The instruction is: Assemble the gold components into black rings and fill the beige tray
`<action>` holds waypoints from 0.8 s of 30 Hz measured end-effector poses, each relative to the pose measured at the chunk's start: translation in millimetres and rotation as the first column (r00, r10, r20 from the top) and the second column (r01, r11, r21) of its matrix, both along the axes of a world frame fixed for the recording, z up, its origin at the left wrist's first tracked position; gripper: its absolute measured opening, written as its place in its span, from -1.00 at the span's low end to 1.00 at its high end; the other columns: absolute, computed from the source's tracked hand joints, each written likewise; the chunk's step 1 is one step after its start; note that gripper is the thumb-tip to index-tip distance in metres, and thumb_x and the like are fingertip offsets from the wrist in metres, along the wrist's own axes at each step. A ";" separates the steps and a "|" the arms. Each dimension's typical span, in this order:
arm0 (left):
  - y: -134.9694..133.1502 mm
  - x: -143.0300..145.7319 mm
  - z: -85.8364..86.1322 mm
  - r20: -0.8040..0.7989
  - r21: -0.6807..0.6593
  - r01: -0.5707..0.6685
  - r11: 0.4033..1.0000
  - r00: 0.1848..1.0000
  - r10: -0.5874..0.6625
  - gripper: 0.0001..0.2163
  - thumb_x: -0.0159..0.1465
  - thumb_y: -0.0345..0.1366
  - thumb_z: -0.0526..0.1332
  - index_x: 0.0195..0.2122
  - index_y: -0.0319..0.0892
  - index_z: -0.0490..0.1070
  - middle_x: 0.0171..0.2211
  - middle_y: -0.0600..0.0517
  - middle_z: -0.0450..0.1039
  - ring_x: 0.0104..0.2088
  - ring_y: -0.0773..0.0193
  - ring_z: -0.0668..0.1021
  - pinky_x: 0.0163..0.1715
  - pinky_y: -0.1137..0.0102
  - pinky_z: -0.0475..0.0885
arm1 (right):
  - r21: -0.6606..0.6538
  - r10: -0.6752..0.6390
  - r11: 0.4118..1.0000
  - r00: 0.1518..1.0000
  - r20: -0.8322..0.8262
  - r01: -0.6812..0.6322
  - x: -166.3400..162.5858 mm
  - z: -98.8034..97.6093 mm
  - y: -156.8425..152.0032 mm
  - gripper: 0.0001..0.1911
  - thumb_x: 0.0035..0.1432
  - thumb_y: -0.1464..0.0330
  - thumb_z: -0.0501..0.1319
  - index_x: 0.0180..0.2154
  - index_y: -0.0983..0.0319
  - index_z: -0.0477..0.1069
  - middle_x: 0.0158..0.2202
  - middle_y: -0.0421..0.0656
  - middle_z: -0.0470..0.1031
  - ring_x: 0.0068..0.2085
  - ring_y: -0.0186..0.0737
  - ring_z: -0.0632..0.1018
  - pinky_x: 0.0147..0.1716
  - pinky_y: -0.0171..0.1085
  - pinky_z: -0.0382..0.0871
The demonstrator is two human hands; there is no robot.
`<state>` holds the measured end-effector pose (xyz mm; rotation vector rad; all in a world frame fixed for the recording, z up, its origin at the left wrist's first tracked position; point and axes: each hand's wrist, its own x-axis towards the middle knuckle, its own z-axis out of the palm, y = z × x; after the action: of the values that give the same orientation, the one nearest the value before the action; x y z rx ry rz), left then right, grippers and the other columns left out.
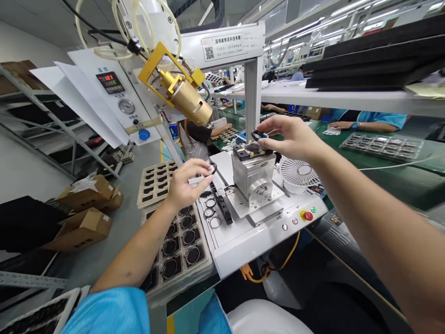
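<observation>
The left hand (186,183) pinches a dark ring (213,168), its near edge hidden by the fingertips. The right hand (288,132) pinches a small dark piece (256,135) over the metal fixture (250,174); its full shape (some blue shows beside it) is hard to make out, and I cannot tell whether it touches the fixture's top. 3 loose rings (210,207) lie left of the fixture. The left forearm partly covers a tray (205,266); the right wrist overlaps a white fan (301,170).

A held ring (214,168) is black — the block (248,174) silver, button (308,216) red.
</observation>
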<state>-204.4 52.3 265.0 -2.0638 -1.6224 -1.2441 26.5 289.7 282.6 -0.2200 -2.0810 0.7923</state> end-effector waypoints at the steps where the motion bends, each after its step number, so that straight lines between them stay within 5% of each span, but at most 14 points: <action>1: 16.0 2.8 4.1 0.007 -0.015 0.030 0.999 1.000 -0.030 -0.87 0.29 -0.22 0.32 -0.36 -0.14 0.56 -0.12 -0.07 0.60 -0.11 0.15 0.64 0.00 0.19 0.55 | -0.042 -0.018 0.999 0.998 -0.057 0.016 7.0 -5.4 -7.1 -0.69 0.08 0.23 0.45 -0.14 0.19 0.58 -0.09 -0.06 0.62 -0.07 0.00 0.62 0.02 0.03 0.55; 7: 108.2 15.3 27.6 0.029 -0.145 0.172 0.974 0.985 -0.169 -0.87 0.24 -0.23 0.37 -0.36 -0.16 0.64 -0.07 -0.10 0.63 -0.03 0.09 0.65 0.10 0.17 0.50 | -0.336 -0.034 0.941 0.984 -0.176 -0.027 60.9 -47.1 -53.9 -0.57 0.12 0.14 0.45 -0.05 0.16 0.45 -0.03 -0.01 0.61 0.04 0.05 0.60 0.01 0.00 0.56; 11: 137.2 19.1 40.6 0.001 -0.314 0.234 0.920 0.969 -0.246 -0.87 0.24 -0.25 0.35 -0.36 -0.16 0.67 -0.17 -0.07 0.69 -0.05 0.07 0.67 0.06 0.20 0.54 | -0.423 -0.088 0.906 0.982 -0.165 0.010 103.7 -77.2 -77.5 -0.63 0.17 0.17 0.45 -0.04 0.13 0.47 -0.02 -0.02 0.61 0.03 0.01 0.61 0.01 -0.05 0.57; 17: 128.7 30.1 42.0 -0.067 -0.420 0.173 0.891 0.973 -0.221 -0.73 0.32 -0.07 0.29 -0.25 -0.14 0.69 -0.05 -0.10 0.68 0.09 -0.01 0.63 0.14 0.17 0.50 | -0.554 -0.237 0.816 0.970 -0.060 0.165 160.7 -138.8 -98.3 -0.60 0.18 0.06 0.42 -0.07 0.13 0.50 -0.04 0.02 0.61 -0.03 0.03 0.63 -0.08 -0.08 0.62; 21: 112.4 34.3 31.4 -0.206 -0.454 0.102 0.885 0.955 -0.216 -0.39 0.23 0.17 0.31 0.13 -0.21 0.54 0.27 -0.25 0.43 0.34 -0.14 0.40 0.35 0.00 0.28 | -0.728 -0.253 0.638 0.961 0.109 0.250 183.0 -199.5 -94.2 -0.43 0.09 -0.03 0.43 -0.01 0.17 0.41 -0.05 0.05 0.61 -0.01 0.07 0.63 -0.01 -0.04 0.59; 24: 111.6 34.1 25.7 -0.258 -0.443 0.061 0.895 0.947 -0.193 -0.22 0.17 0.26 0.31 0.20 -0.30 0.45 0.34 -0.36 0.30 0.36 -0.18 0.36 0.37 -0.04 0.22 | -0.757 -0.182 0.550 0.935 0.305 0.354 180.8 -234.5 -84.4 -0.24 0.10 0.03 0.39 0.21 0.22 0.25 -0.16 -0.02 0.62 -0.14 0.04 0.65 -0.12 -0.04 0.59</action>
<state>-170.2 163.9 290.7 -2.5065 -1.7531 -0.5901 207.3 205.3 48.1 -1.1404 -1.6300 1.5290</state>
